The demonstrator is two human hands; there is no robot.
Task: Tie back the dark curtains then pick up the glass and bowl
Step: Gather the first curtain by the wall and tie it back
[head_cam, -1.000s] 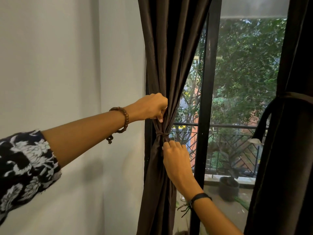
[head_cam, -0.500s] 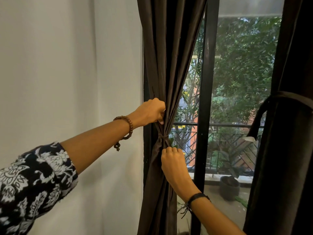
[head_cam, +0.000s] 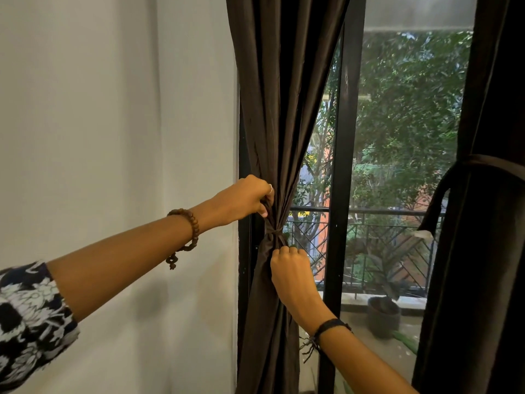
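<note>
A dark brown curtain hangs left of the window, gathered at a narrow tie knot. My left hand grips the bunched fabric just above the knot. My right hand grips the fabric or tie end just below it, fingers curled. A second dark curtain on the right is held by a wide tie band. No glass or bowl is in view.
A white wall fills the left side. A black window frame post stands just right of my hands. Beyond the glass are a balcony railing, a plant pot and trees.
My left hand has dropped a little closer to the knot, still gripping the fabric. My right hand has curled tighter below the knot. The view has shifted slightly.
</note>
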